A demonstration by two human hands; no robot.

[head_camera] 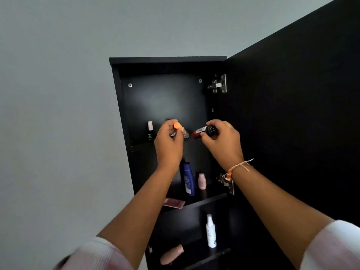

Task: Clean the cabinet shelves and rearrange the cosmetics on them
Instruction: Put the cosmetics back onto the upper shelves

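A tall, narrow black wooden cabinet (116,106) stands against a pale grey wall, with its door (292,114) swung open to the right. Both hands are raised in front of the top shelf.

The left hand (168,145) has its fingers curled round a slim stick with a round orange cap (177,126). A small clear-tipped item shows just beside those fingers, too hidden to identify. The right hand (224,141), with a thread bracelet (236,168) at the wrist, pinches the black cap of a small dark red bottle (197,133). The bottle is tilted, with its base pointing toward the left hand.

- **Top shelf:** at the left, a black nail polish bottle with a white cap (150,131) stands upright.
- **Middle shelf:** a blue plastic bottle (189,179) and a small pink bottle (201,181) stand side by side. A flat dark red packet (174,203) lies at the front edge.
- **Shelf below:** a white spray bottle (211,230) stands upright near a pink tube (172,254) lying on its side.
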